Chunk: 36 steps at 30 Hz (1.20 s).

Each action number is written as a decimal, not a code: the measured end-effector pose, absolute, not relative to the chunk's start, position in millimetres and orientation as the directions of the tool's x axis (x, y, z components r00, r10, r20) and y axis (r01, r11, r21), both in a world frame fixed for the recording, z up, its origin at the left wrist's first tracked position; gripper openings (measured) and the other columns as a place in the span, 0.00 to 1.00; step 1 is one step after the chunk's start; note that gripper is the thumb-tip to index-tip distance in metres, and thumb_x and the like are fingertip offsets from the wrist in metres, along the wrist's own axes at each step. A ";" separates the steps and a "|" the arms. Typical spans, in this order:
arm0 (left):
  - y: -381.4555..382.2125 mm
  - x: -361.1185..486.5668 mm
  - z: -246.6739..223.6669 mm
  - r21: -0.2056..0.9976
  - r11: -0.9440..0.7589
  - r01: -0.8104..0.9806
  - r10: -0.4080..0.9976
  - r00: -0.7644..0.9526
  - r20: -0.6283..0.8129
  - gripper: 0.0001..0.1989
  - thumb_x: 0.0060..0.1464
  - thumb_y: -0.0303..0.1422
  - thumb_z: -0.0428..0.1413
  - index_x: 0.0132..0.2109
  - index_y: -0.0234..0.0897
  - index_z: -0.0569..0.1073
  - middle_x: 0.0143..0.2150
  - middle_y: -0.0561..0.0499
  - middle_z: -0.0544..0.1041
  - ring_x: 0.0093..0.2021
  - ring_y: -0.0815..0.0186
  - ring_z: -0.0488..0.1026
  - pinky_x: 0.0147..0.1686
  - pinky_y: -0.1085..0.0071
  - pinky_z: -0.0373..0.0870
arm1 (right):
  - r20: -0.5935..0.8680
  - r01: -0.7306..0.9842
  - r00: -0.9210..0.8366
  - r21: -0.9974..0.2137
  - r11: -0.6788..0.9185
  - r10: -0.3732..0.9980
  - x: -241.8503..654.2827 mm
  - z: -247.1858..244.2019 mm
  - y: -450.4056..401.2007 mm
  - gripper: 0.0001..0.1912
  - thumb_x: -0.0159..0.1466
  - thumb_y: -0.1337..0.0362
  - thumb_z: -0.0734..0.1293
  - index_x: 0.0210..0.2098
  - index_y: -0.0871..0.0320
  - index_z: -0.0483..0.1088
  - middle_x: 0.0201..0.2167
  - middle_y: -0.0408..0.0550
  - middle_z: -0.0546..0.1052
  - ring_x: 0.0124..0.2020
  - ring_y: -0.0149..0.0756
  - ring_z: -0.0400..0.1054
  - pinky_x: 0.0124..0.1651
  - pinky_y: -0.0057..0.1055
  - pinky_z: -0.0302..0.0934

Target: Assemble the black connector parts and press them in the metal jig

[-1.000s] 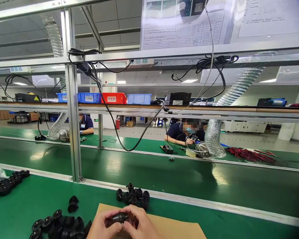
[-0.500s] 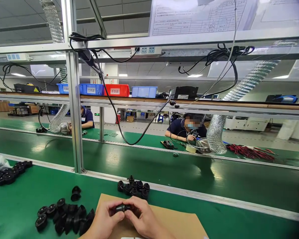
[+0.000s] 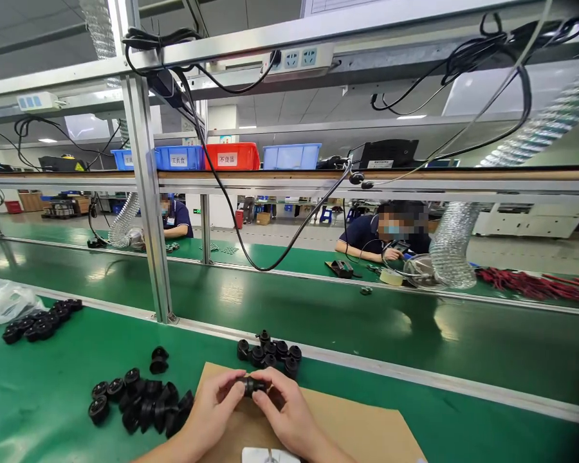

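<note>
Between the fingertips of both hands is a small black plastic part [image 3: 251, 386], roughly cylindrical with a narrower right end. My left hand [image 3: 219, 405] grips its left end, and my right hand [image 3: 284, 402] pinches the right end. Both hands are over a brown cardboard sheet [image 3: 352, 421] on the green bench. Behind them stands a cluster of similar black parts [image 3: 269, 355]. To the left of my left hand lies a heap of black round parts [image 3: 147, 405], with one part [image 3: 159, 360] standing apart. A white object [image 3: 269, 456] shows at the bottom edge.
More black round parts [image 3: 41, 325] and a clear plastic bag [image 3: 9, 302] lie at far left. An aluminium post [image 3: 147, 206] rises at the bench's back edge. A black cable [image 3: 236, 238] hangs from the frame. Two people work across the green conveyor [image 3: 318, 312].
The view has shifted, with more of the white object now visible at the bottom. Both hands still hold the black part, and its narrower right end shows more clearly.
</note>
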<state>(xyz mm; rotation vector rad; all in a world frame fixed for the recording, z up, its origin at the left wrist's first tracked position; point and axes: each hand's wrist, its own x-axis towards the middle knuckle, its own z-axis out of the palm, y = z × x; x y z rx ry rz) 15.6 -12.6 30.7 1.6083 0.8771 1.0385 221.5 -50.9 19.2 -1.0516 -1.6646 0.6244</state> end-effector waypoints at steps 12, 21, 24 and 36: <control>-15.5 16.9 35.0 0.991 -0.125 -0.041 0.900 0.417 0.131 0.23 0.58 0.47 0.68 0.54 0.37 0.84 0.52 0.39 0.87 0.50 0.49 0.84 0.53 0.57 0.82 | 0.507 0.311 -0.129 -0.796 0.520 0.852 224.3 24.5 -52.1 0.12 0.73 0.58 0.66 0.52 0.51 0.77 0.45 0.51 0.82 0.44 0.43 0.76 0.43 0.35 0.70; -22.8 16.5 41.7 0.954 -0.294 0.062 0.918 0.296 0.264 0.24 0.56 0.38 0.69 0.60 0.43 0.82 0.61 0.41 0.83 0.60 0.48 0.80 0.62 0.54 0.78 | 0.346 0.222 -0.041 -0.912 0.346 0.937 218.3 26.1 -56.3 0.19 0.72 0.47 0.66 0.49 0.56 0.78 0.41 0.53 0.83 0.38 0.43 0.77 0.40 0.35 0.71; -22.3 15.2 45.0 0.971 -0.235 0.049 0.917 0.342 0.205 0.19 0.61 0.43 0.64 0.55 0.40 0.84 0.53 0.40 0.86 0.53 0.49 0.84 0.56 0.56 0.82 | 0.356 0.245 -0.044 -0.902 0.356 0.933 219.4 25.7 -56.7 0.18 0.72 0.48 0.67 0.49 0.55 0.78 0.41 0.52 0.83 0.38 0.43 0.76 0.39 0.35 0.71; -22.1 8.9 46.2 0.904 -0.366 0.220 0.885 0.384 0.265 0.23 0.56 0.29 0.65 0.59 0.47 0.82 0.57 0.45 0.85 0.59 0.48 0.80 0.66 0.51 0.74 | 0.341 0.439 -0.066 -0.834 0.334 0.938 220.4 53.9 -57.7 0.13 0.72 0.53 0.67 0.46 0.52 0.79 0.38 0.49 0.84 0.34 0.42 0.76 0.37 0.34 0.67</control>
